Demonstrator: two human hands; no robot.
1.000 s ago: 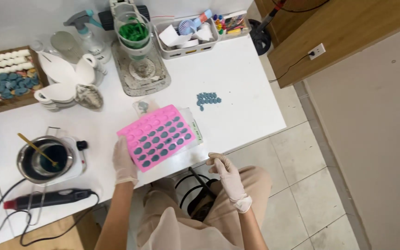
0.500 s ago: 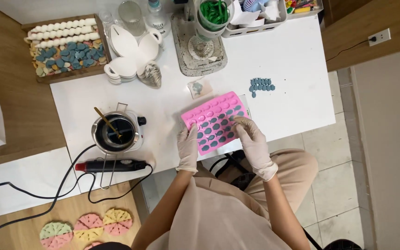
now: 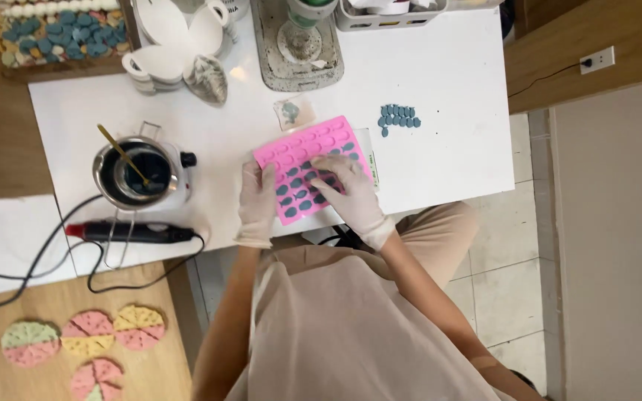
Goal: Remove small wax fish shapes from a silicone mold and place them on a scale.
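While you look down from above, your two gloved hands are both on the pink mould (image 3: 302,160), which lies flat on the white table (image 3: 447,67), near the front edge and just in front of your body. Your left hand (image 3: 256,202) holds the left edge of the mould, with the fingers bent around it. Your right hand (image 3: 347,194) lies on top of the mould, the fingers spread and pressing on its right half; it grips nothing. Many cavities of the mould are filled with dark blue pieces, and the upper rows look empty. To the right of the mould, well apart, a small group of blue pieces (image 3: 398,117) lies on the table. To the left stands a metal melting pot (image 3: 139,172) with a stick inside, and in front of it lies a black and red tool (image 3: 129,232) with a cable. Round pastel discs (image 3: 87,338) lie on the wooden surface below.
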